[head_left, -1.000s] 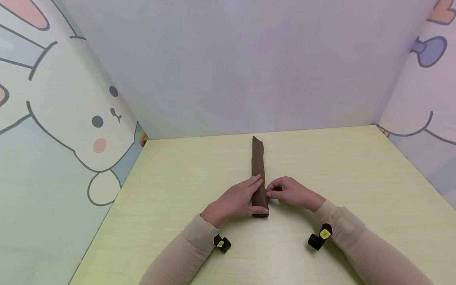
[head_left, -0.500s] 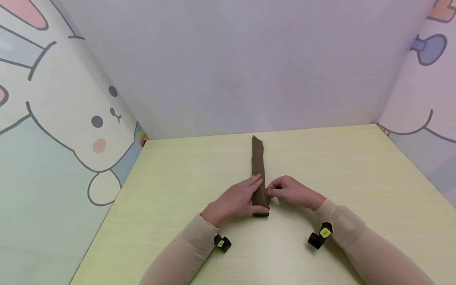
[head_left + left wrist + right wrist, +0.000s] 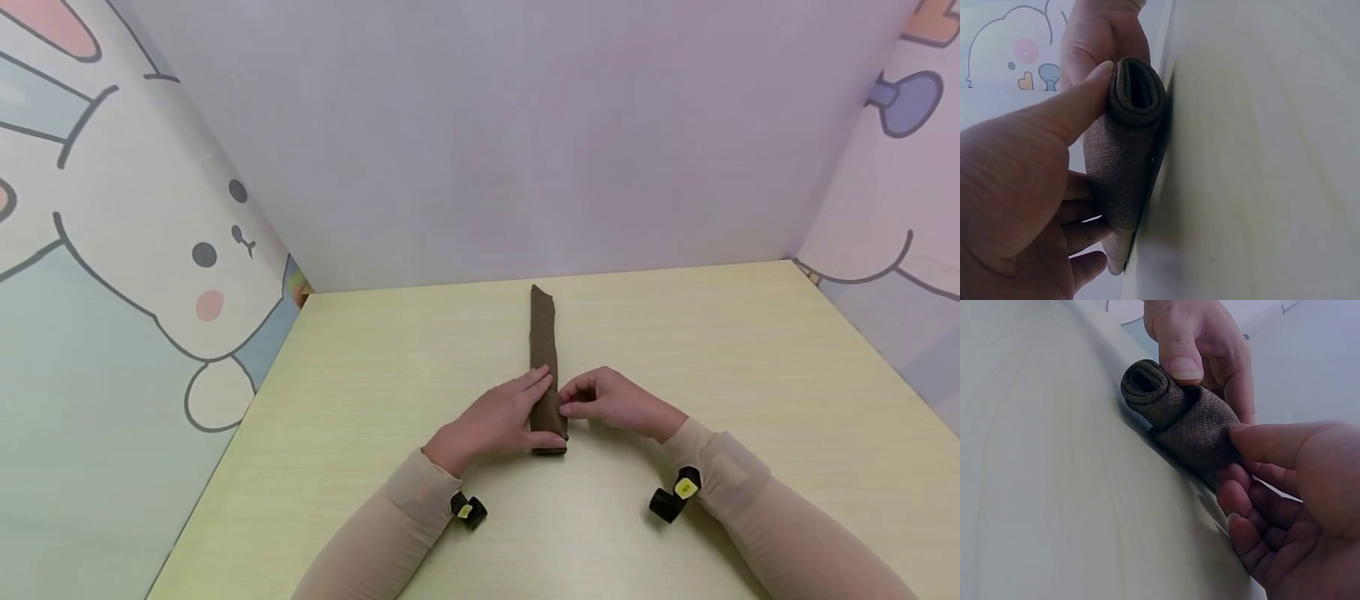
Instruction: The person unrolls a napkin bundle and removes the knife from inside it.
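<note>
A brown cloth (image 3: 543,329), rolled into a long narrow strip, lies on the table pointing away from me. Across its near half rests my left hand (image 3: 495,421), fingers extended on top and thumb by the near end. The left wrist view shows the spiral end of the cloth (image 3: 1125,156), with the left thumb touching its rim. My right hand (image 3: 618,404) pinches the right edge of the cloth between thumb and fingers. In the right wrist view, a loose flap of the cloth (image 3: 1200,431) wraps over the roll beside that hand (image 3: 1322,506).
The pale wooden table (image 3: 390,358) extends around the cloth on all sides. A plain wall (image 3: 510,150) stands behind it, and cartoon-printed panels rise at the left (image 3: 150,275) and right (image 3: 885,208). Small black cameras (image 3: 667,504) are strapped to both wrists.
The right fingertips have shifted very slightly left, toward the cloth. The left hand and the far part of the cloth stay where they were.
</note>
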{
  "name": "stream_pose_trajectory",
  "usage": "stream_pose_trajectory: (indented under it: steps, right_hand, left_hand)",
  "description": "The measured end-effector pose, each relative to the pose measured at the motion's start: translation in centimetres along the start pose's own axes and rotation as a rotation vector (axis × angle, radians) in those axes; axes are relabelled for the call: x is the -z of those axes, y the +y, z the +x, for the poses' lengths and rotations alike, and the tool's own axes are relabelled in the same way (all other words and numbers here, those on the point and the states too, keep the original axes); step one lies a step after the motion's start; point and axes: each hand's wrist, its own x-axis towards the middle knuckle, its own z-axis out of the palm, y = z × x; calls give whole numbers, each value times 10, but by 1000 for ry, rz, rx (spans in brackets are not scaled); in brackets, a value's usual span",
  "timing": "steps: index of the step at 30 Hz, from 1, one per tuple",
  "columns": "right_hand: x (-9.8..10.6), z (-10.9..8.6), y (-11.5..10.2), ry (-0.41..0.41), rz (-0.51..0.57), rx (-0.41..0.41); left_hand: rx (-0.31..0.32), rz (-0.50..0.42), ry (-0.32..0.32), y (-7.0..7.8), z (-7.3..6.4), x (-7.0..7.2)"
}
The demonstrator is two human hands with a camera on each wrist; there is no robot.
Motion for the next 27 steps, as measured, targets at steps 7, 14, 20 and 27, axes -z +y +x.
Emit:
stream_pose_trajectory:
  steps: [7, 14, 20, 27]
  right_hand:
    - [1, -1, -4, -6, -16, -33]
    - [1, -10, -28, -18, 22, -11]
    - [-1, -10, -28, -17, 18, -8]
    - [0, -3, -9, -10, -10, -38]
  left_hand:
    - [2, -2, -1, 0, 0, -1]
    - [6, -9, -12, 1, 1, 0]
    - [1, -17, -5, 1, 0, 0]
    - [1, -10, -1, 0, -1, -1]
